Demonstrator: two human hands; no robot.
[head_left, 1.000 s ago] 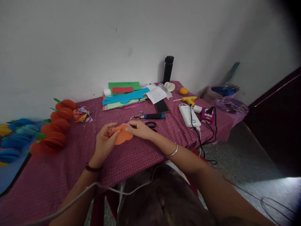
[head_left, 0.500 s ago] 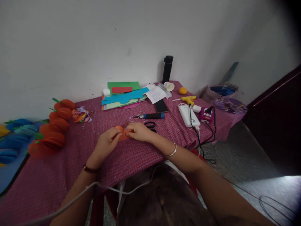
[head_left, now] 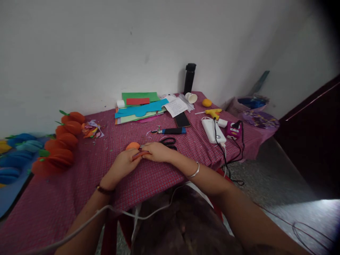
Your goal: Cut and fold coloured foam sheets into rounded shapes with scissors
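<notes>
Between my two hands is a small folded piece of orange paper [head_left: 140, 154], seen nearly edge-on. My left hand [head_left: 124, 163] pinches its left end, and my right hand [head_left: 157, 152] pinches the right end. Just behind my left fingers lies a rounded orange paper piece [head_left: 132, 145] on the checked tablecloth [head_left: 148, 177]. Black-handled scissors [head_left: 168, 141] rest right behind my right hand, their blades mostly hidden by it. A black and blue tool [head_left: 174, 131] lies a little farther back.
Orange paper pumpkins [head_left: 57, 161] stand at the left, near paper scraps [head_left: 92, 129]. Coloured paper sheets [head_left: 140, 110], a phone [head_left: 182, 119] and a black bottle [head_left: 189, 78] are at the back. Rightward are a yellow glue gun [head_left: 213, 113], a white power bank [head_left: 212, 131] and cables.
My hands have moved slightly down toward me and tilted the orange paper from facing up to nearly edge-on. The rounded orange piece behind my left fingers shows more fully.
</notes>
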